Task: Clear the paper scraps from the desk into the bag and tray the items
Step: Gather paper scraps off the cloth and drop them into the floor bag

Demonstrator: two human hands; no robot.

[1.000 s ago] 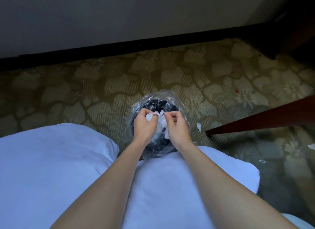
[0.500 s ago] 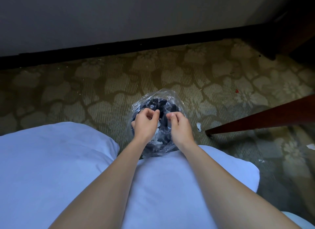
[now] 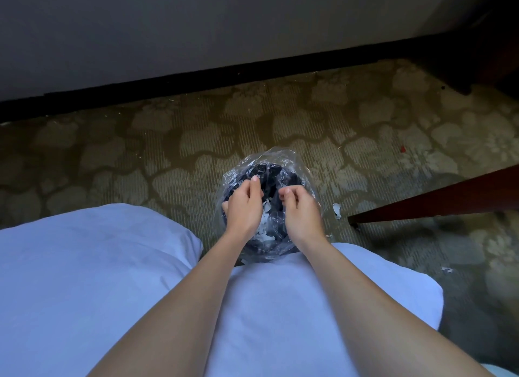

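A clear plastic bag (image 3: pixel 283 159) lining a dark bin stands on the carpet just past my knees. White paper scraps (image 3: pixel 265 222) lie inside it, showing between my hands. My left hand (image 3: pixel 244 205) hovers over the bag's left half, fingers loosely curled and apart, with nothing in it. My right hand (image 3: pixel 300 211) hovers over the right half, fingers bent, also holding nothing. The two hands are a small gap apart.
A torn paper scrap (image 3: pixel 336 210) lies on the patterned carpet right of the bag, and a smaller one (image 3: pixel 446 270) farther right. A dark red wooden leg (image 3: pixel 438 199) slants in from the right. My lap in pale blue cloth (image 3: pixel 98 278) fills the foreground. A wall with a black baseboard (image 3: pixel 196 76) runs behind.
A second ago both hands pinched white paper over the bag. The paper has dropped inside, and the hands have drawn apart and loosened.
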